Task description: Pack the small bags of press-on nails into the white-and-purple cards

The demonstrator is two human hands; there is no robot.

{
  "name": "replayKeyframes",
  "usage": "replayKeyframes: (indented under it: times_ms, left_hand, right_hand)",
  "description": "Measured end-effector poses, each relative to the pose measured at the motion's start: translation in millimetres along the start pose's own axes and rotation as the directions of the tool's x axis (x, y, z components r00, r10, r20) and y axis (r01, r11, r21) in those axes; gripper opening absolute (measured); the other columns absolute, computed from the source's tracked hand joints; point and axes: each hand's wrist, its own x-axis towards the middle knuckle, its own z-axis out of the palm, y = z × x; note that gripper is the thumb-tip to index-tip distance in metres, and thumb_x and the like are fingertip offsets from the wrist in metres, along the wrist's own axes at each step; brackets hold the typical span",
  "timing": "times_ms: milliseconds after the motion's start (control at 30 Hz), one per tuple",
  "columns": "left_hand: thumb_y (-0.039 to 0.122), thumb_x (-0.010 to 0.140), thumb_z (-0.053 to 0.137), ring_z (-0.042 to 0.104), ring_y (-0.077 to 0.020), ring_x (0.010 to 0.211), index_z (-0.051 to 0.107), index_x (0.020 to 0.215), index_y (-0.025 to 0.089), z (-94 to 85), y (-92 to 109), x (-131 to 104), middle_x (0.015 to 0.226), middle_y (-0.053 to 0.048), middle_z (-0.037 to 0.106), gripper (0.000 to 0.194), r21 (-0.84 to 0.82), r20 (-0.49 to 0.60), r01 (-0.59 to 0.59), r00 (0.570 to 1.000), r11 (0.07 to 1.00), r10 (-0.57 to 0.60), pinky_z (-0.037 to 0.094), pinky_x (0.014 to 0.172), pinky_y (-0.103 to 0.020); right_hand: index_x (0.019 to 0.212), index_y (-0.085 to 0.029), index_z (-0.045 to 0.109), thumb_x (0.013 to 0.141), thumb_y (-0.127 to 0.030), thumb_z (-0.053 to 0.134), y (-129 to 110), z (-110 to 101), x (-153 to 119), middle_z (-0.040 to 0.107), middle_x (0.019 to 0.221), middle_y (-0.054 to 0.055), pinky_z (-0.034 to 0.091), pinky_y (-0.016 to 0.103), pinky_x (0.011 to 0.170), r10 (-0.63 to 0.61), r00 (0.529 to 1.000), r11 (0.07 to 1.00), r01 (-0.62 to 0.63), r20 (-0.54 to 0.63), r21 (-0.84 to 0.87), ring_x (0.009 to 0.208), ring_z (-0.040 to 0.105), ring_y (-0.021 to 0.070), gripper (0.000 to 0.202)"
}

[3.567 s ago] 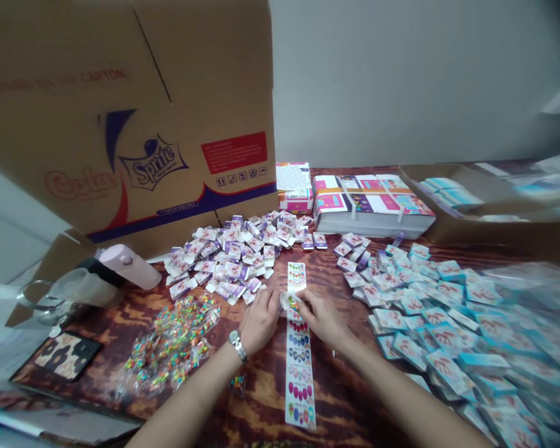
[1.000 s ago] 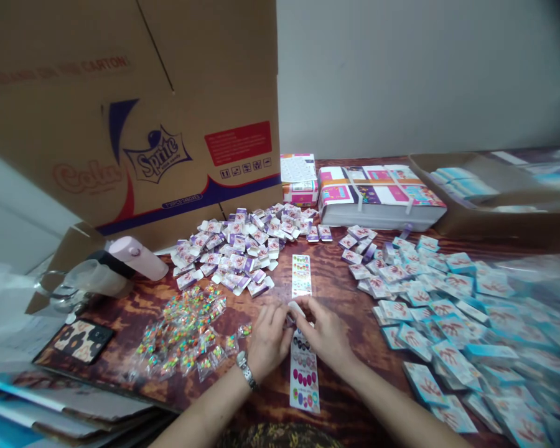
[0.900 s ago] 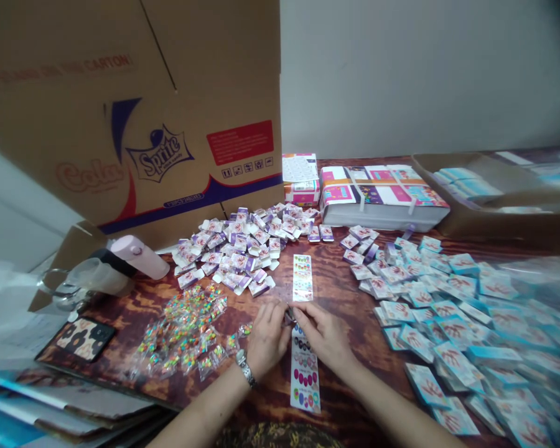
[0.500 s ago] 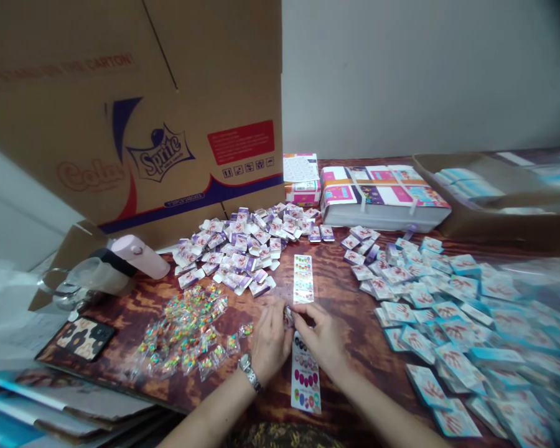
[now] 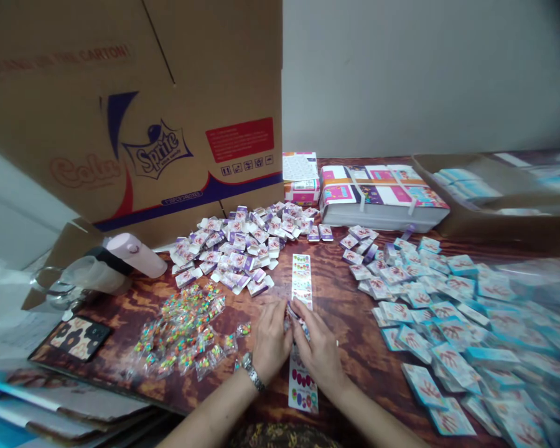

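Both hands meet over a long sticker strip (image 5: 302, 280) that lies lengthwise on the table. My left hand (image 5: 271, 336), with a watch at the wrist, is closed on one side of a small purple-and-white box (image 5: 297, 314). From the other side my right hand (image 5: 318, 342) grips the same box, its fingers covering most of it. Beyond my hands is a pile of small purple-and-white boxes (image 5: 238, 242). Clear packets of coloured candy (image 5: 182, 330) lie heaped to the left. On the right spreads a large pile of blue-and-white boxes (image 5: 452, 323).
A tall cardboard carton (image 5: 168, 112) stands at the back left. A pink bottle (image 5: 137, 255) and a phone (image 5: 79, 337) are at the left edge. Behind are a strapped bundle (image 5: 382, 194) and an open carton (image 5: 494, 227).
The small box has turned between my hands, and my right fingers have shifted up around it. The whole view has moved slightly.
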Motion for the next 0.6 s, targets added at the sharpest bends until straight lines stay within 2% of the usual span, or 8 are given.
replayKeyframes:
  times_ms: [167, 267, 300, 400, 467, 500, 533, 600]
  left_hand:
    - [0.012, 0.078, 0.049, 0.048, -0.0244, 0.11, 0.034, 0.131, 0.013, 6.0, -1, 5, 0.116, -0.014, 0.052, 0.055, -0.009, 0.077, 0.002, 0.997, 1.0, -0.001, 0.044, 0.093, -0.041]
    - [0.024, 0.082, 0.052, 0.044, -0.0261, 0.115, 0.026, 0.135, 0.016, 6.5, -2, 5, 0.124, -0.014, 0.047, 0.06, 0.004, 0.116, -0.021, 0.993, 1.0, 0.02, 0.043, 0.093, -0.042]
    - [0.026, 0.083, 0.051, 0.045, -0.0262, 0.114, 0.029, 0.134, 0.018, 6.8, -2, 4, 0.122, -0.013, 0.048, 0.056, 0.017, 0.145, -0.033, 0.989, 0.999, 0.031, 0.043, 0.092, -0.042]
    - [0.025, 0.085, 0.048, 0.051, -0.0239, 0.104, 0.046, 0.122, 0.021, 9.8, -4, -9, 0.113, -0.01, 0.054, 0.037, 0.055, 0.294, -0.098, 0.953, 0.994, 0.077, 0.045, 0.089, -0.041]
    - [0.025, 0.084, 0.05, 0.049, -0.0255, 0.108, 0.049, 0.119, 0.021, 14.1, -5, -20, 0.116, -0.009, 0.054, 0.035, 0.089, 0.356, -0.151, 0.928, 0.985, 0.11, 0.041, 0.094, -0.044]
    - [0.027, 0.083, 0.052, 0.045, -0.0274, 0.113, 0.049, 0.119, 0.022, 16.8, -6, -26, 0.12, -0.009, 0.052, 0.037, 0.106, 0.369, -0.176, 0.921, 0.979, 0.125, 0.038, 0.097, -0.048]
    - [0.028, 0.083, 0.053, 0.041, -0.0292, 0.117, 0.048, 0.12, 0.023, 19.5, -7, -31, 0.124, -0.009, 0.05, 0.038, 0.119, 0.378, -0.197, 0.915, 0.973, 0.139, 0.035, 0.098, -0.051]
    - [0.032, 0.083, 0.053, 0.037, -0.0313, 0.122, 0.046, 0.122, 0.024, 24.7, -9, -39, 0.13, -0.008, 0.046, 0.04, 0.132, 0.399, -0.225, 0.904, 0.965, 0.156, 0.033, 0.098, -0.055]
  right_hand:
    - [0.111, -0.022, 0.057, 0.085, -0.021, 0.047, 20, -7, 16, 0.064, 0.105, 0.006, 0.047, 0.035, 0.086, 0.121, 0.987, 0.981, -0.134, 0.104, 0.138, 0.097, 0.059, 0.0196, 0.028]
    - [0.104, -0.019, 0.059, 0.079, -0.028, 0.055, 58, -21, 43, 0.065, 0.1, 0.005, 0.05, 0.035, 0.081, 0.309, 0.951, 0.908, -0.296, 0.002, 0.298, 0.092, 0.061, 0.0196, 0.026]
    - [0.103, -0.019, 0.059, 0.077, -0.031, 0.057, 73, -27, 53, 0.065, 0.1, 0.006, 0.05, 0.034, 0.081, 0.384, 0.917, 0.868, -0.319, -0.107, 0.381, 0.092, 0.061, 0.0195, 0.029]
    - [0.109, -0.018, 0.052, 0.074, -0.044, 0.056, 112, -43, 80, 0.062, 0.101, 0.005, 0.052, 0.029, 0.075, 0.575, 0.734, 0.767, -0.33, -0.361, 0.55, 0.087, 0.061, 0.0164, 0.044]
    - [0.114, -0.019, 0.049, 0.075, -0.048, 0.053, 125, -47, 84, 0.062, 0.1, 0.005, 0.052, 0.029, 0.073, 0.605, 0.705, 0.751, -0.349, -0.371, 0.561, 0.085, 0.062, 0.0158, 0.048]
    - [0.115, -0.02, 0.049, 0.075, -0.048, 0.055, 126, -47, 82, 0.062, 0.1, 0.005, 0.052, 0.03, 0.074, 0.603, 0.718, 0.753, -0.368, -0.349, 0.546, 0.086, 0.062, 0.0168, 0.049]
    - [0.115, -0.021, 0.05, 0.074, -0.047, 0.057, 125, -46, 77, 0.062, 0.102, 0.006, 0.051, 0.032, 0.077, 0.564, 0.773, 0.781, -0.385, -0.291, 0.492, 0.089, 0.062, 0.0186, 0.049]
    - [0.118, -0.021, 0.051, 0.073, -0.042, 0.061, 117, -41, 64, 0.059, 0.115, 0.01, 0.046, 0.039, 0.087, 0.352, 0.935, 0.91, -0.329, -0.05, 0.251, 0.104, 0.056, 0.0237, 0.05]
